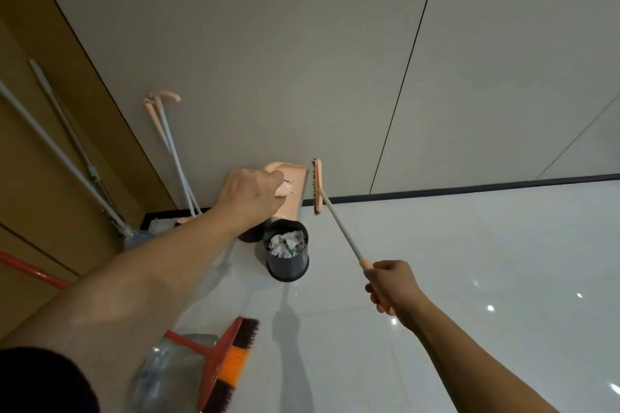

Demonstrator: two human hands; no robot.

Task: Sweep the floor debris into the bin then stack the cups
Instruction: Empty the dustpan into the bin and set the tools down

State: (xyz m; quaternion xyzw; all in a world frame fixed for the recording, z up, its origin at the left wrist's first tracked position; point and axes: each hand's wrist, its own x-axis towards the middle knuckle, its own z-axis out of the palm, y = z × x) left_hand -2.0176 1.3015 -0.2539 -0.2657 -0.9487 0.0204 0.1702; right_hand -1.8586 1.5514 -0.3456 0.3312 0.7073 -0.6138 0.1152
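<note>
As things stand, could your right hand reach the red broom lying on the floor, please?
Probably not right away. The right hand grips the handle of the peach broom, so it is not free. The red broom lies lower left, nearer the left arm; nothing lies between, but the hand must first let go.

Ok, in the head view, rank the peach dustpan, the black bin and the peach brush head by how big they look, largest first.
1. Black bin.
2. Peach dustpan, though the left hand gripping it hides part, so the top two are unsure.
3. Peach brush head, seen edge-on, clearly smallest.
</note>
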